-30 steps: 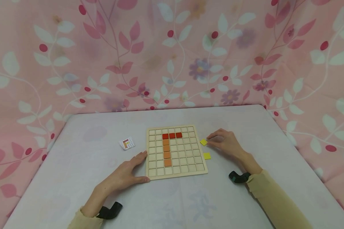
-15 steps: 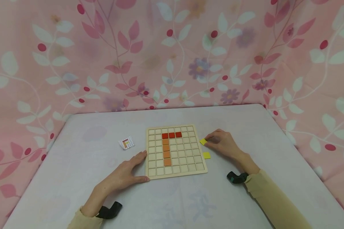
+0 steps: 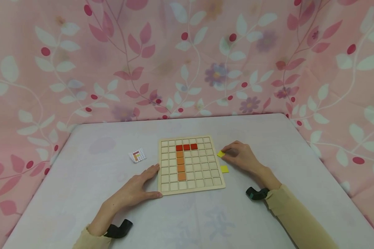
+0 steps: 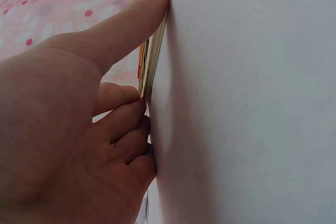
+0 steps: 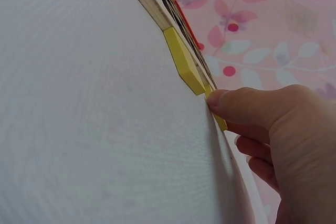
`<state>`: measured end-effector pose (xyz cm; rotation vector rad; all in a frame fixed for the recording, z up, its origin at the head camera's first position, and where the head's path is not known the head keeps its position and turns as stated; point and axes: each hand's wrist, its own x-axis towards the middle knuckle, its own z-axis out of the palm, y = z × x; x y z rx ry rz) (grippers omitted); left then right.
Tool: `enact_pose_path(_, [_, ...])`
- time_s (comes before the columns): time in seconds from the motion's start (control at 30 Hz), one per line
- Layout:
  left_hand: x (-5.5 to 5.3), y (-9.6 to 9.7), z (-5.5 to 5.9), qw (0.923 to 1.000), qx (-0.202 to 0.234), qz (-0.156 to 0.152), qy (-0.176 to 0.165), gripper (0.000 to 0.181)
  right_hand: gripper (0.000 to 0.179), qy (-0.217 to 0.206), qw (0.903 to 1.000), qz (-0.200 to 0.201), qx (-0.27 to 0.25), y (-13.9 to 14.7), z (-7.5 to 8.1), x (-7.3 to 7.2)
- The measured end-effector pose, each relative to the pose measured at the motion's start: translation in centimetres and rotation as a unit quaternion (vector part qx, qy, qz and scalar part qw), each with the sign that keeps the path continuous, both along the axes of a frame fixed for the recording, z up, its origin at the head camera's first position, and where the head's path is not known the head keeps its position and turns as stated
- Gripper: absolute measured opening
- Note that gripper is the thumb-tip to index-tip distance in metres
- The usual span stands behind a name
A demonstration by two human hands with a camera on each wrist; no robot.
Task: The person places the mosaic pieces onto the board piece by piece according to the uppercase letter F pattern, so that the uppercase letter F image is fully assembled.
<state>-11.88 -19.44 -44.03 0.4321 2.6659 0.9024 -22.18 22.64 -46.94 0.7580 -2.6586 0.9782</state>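
Observation:
A square wooden grid board (image 3: 202, 174) lies flat mid-table. Red tiles (image 3: 186, 147) form a short row near its far side, and a column of orange tiles (image 3: 180, 160) runs down from that row. My left hand (image 3: 133, 189) rests at the board's left edge, thumb and fingers extended against it. Just beyond the right edge, my right hand (image 3: 241, 155) pinches a yellow tile (image 3: 220, 154) between thumb and fingers; the thumb (image 5: 236, 100) covers part of it in the right wrist view. Another yellow tile (image 3: 224, 169) lies nearer, beside the board.
Left of the board sits a small creased paper (image 3: 137, 156) printed with a coloured grid pattern. A pale cloth covers the table (image 3: 193, 221). Pink floral fabric (image 3: 187, 62) hangs behind the far edge. Each wrist wears a black device (image 3: 119, 229).
My right hand has shifted slightly left, and its thumb and fingers have come together on the farther yellow tile. The left hand keeps its place at the board.

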Motion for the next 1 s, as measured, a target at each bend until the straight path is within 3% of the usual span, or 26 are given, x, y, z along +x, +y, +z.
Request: enact_pose_path(1.0, [-0.03,-0.04,-0.12,1.0000,0.001,0.004,-0.004,0.102,0.024,-0.005,0.9999,-0.012,-0.008,-0.13,0.21,0.21])
